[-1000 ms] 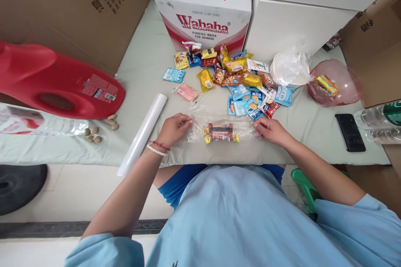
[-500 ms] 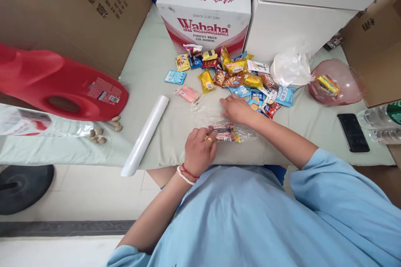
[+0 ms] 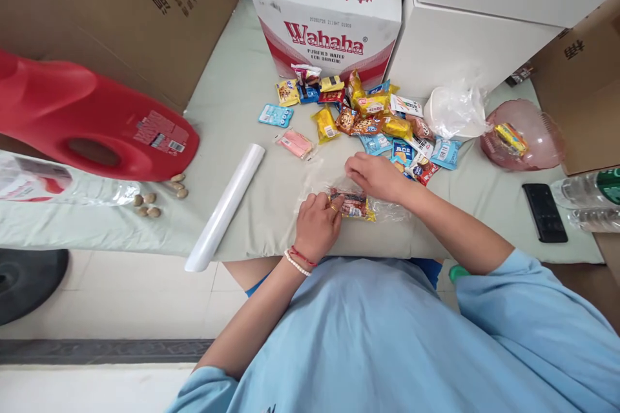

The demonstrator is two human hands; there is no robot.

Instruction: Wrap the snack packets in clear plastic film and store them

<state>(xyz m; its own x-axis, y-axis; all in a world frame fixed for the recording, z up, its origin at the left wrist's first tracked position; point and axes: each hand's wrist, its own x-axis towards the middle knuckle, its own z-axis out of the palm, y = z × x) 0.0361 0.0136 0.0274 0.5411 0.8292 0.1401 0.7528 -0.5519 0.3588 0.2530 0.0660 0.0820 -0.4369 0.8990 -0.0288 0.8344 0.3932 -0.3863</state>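
Observation:
A sheet of clear plastic film lies on the cloth-covered table in front of me. On it rests a dark red-brown snack packet with yellow ends. My left hand is closed at the packet's left end, fingers pressed on it and partly hiding it. Just above the packet, my right hand has its fingers curled together at the far edge of the film, which it seems to pinch; the fingertips are partly hidden. A pink packet lies beyond my left hand.
Several wrapped snacks are heaped before a Wahaba-type water carton. Left are a pale film roll, a red jug and walnuts. Right are a white bowl, a pink bowl and a phone.
My right hand has curled its fingers and come slightly nearer the snack packet, with the film's far edge drawn towards me. My left hand stays on the packet. The view has shifted slightly.

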